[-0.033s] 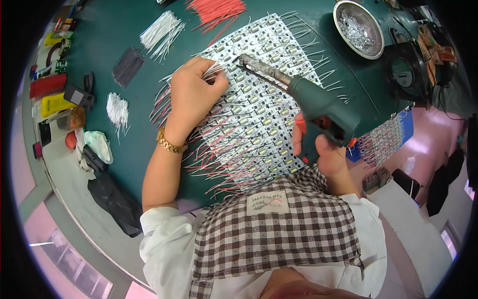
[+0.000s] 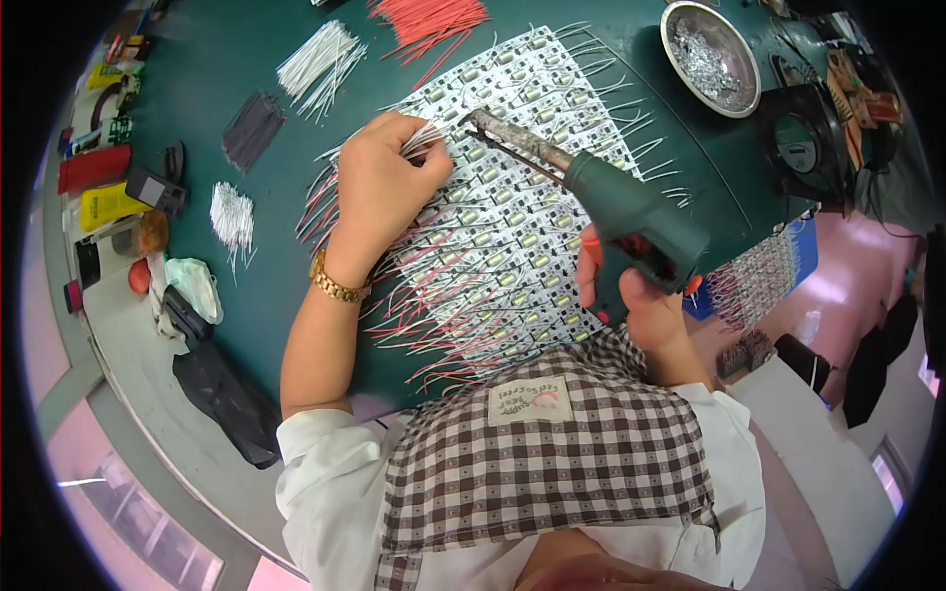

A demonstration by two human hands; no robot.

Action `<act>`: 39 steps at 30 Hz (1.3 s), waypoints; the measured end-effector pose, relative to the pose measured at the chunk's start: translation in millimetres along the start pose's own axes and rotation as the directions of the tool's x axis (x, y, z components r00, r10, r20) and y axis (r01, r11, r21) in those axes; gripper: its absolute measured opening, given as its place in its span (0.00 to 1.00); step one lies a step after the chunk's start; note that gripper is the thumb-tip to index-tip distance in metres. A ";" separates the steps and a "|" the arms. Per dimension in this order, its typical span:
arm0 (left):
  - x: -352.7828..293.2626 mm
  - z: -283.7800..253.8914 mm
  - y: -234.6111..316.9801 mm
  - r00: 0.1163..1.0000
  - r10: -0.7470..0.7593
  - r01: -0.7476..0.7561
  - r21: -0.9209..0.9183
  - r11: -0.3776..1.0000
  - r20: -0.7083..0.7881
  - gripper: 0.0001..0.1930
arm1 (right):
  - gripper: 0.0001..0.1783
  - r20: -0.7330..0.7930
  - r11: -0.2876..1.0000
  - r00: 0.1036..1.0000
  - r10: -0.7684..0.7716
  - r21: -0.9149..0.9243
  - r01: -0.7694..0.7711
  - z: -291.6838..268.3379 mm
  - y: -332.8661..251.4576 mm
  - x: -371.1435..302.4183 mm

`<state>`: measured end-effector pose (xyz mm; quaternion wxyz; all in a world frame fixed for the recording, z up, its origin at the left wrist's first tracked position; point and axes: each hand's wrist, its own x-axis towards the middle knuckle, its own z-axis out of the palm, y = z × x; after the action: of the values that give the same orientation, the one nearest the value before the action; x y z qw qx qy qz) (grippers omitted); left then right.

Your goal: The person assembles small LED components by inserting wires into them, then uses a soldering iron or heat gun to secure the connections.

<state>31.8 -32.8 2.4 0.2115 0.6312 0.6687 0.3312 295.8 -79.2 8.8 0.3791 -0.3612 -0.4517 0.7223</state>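
Left hand (image 2: 389, 167): curling over the upper left part of the board (image 2: 537, 212), with fingers mostly folded in, pinching white wire ends (image 2: 426, 134) between thumb and fingers; wearing a gold watch (image 2: 340, 282) at the wrist.

Right hand (image 2: 652, 313): wrapping closely round the handle of a green soldering gun (image 2: 623, 197), over the lower right part of the board. Gun tip (image 2: 481, 120): pointing toward the left hand, just beside it, over the board; touching or hovering, cannot tell.

Board: lying on a green table (image 2: 296, 241), in front of a checked apron (image 2: 552, 473); carrying close rows of small components; sending out a fringe (image 2: 434, 295) of red and white wires on its left side, white wires only on its upper right side.

Beyond the board, toward its upper left: red wires (image 2: 429, 22), lying in a loose heap; long white wires (image 2: 317, 64), lying in a bundle.

Left of the board: black wires (image 2: 253, 130), lying side by side; short white wires (image 2: 233, 219), lying in a pile. Farther left: a grey-black device (image 2: 153, 190), standing near a yellow box (image 2: 110, 205) and a red box (image 2: 94, 170).

Upper right of the board: a metal bowl (image 2: 746, 77), holding silvery scraps (image 2: 702, 57).

Lower right of the board: another wired batch (image 2: 759, 281), resting on a blue tray (image 2: 808, 251).
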 end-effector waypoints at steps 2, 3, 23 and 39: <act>0.6 -1.0 0.2 1.000 -0.010 0.010 -0.018 1.000 0.010 0.05 | 0.30 0.015 0.999 1.000 0.001 -0.053 0.000 1.5 -0.2 0.6; 1.0 -0.9 0.7 1.000 0.002 -0.002 -0.002 1.000 0.017 0.05 | 0.29 0.037 0.994 0.999 0.008 -0.110 -0.004 2.4 -1.1 1.6; 1.0 -0.3 -7.1 0.998 0.062 -0.062 0.050 0.997 0.005 0.07 | 0.26 0.128 0.936 0.991 -0.043 -0.341 0.084 8.6 -4.5 9.3; 2.0 -2.5 -5.7 0.998 0.054 -0.056 0.044 0.997 0.045 0.07 | 0.08 0.052 0.948 0.998 -0.045 -0.313 0.059 12.8 -6.6 8.2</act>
<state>25.9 -31.1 0.3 0.2024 0.6610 0.6537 0.3079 282.5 -74.9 17.8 0.3256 -0.3887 -0.5787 0.6388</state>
